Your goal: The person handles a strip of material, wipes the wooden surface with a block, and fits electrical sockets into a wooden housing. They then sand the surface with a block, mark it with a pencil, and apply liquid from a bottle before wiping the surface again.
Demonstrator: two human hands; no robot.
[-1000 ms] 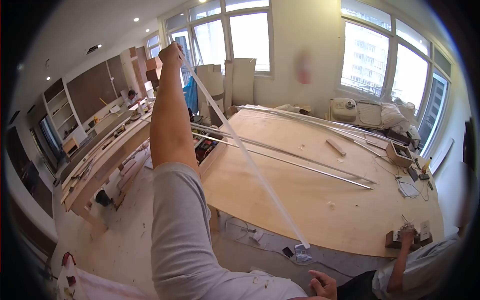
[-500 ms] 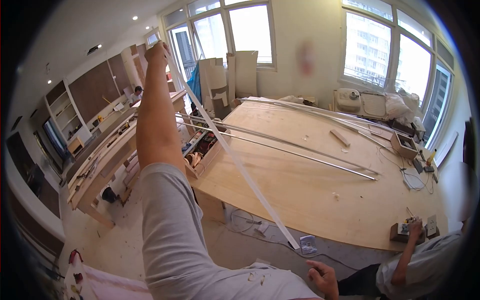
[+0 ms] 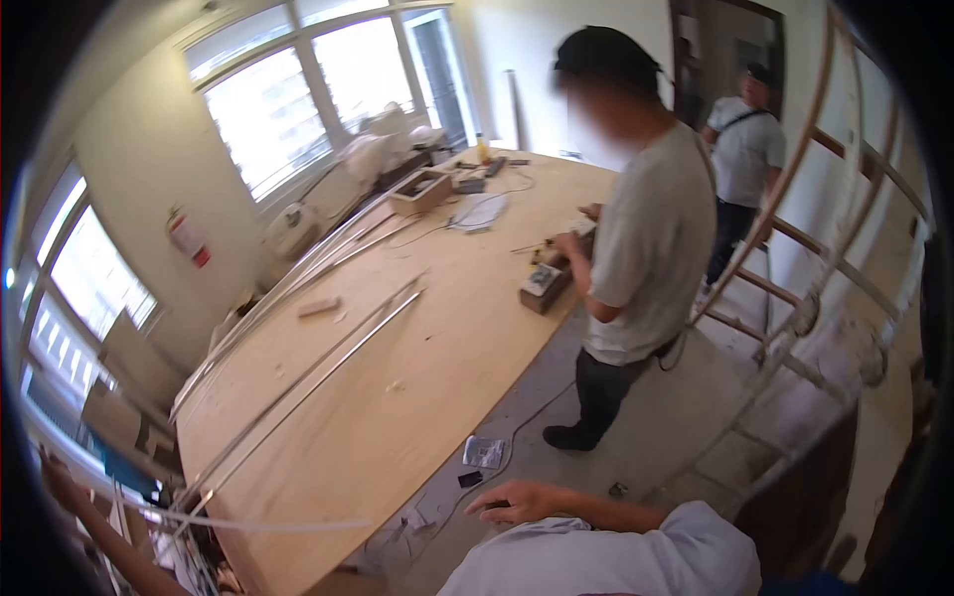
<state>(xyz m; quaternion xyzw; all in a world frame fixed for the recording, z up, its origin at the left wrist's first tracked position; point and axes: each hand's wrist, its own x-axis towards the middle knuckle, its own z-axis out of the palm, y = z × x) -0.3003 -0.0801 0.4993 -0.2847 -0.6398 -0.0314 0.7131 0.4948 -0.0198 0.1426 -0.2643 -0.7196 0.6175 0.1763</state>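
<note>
At the far left edge my left hand (image 3: 62, 482) is raised with its fingers closed, blurred and partly dark. A long, thin white strip (image 3: 288, 522) runs from its side across the near end of the plywood table (image 3: 328, 457); the hand's grip on it is only partly visible. My right hand (image 3: 512, 500) is in front of my body, palm down, fingers loosely stretched to the left, with nothing in it. Beyond that hand, a small printed packet (image 3: 484, 452) and a dark flat piece (image 3: 470, 479) lie on the floor.
Metal tubes (image 3: 348, 353), a wood block (image 3: 319, 308) and an open wooden box (image 3: 419, 191) lie on the table. A co-worker (image 3: 651, 228) handles a box with fittings (image 3: 545, 283) at its edge. A ladder (image 3: 785, 278) and another person (image 3: 745, 149) are at right.
My view has swung right, bringing the standing co-worker, ladder and second person into sight. My left hand and the strip have shifted to the left edge; my right hand reaches farther out.
</note>
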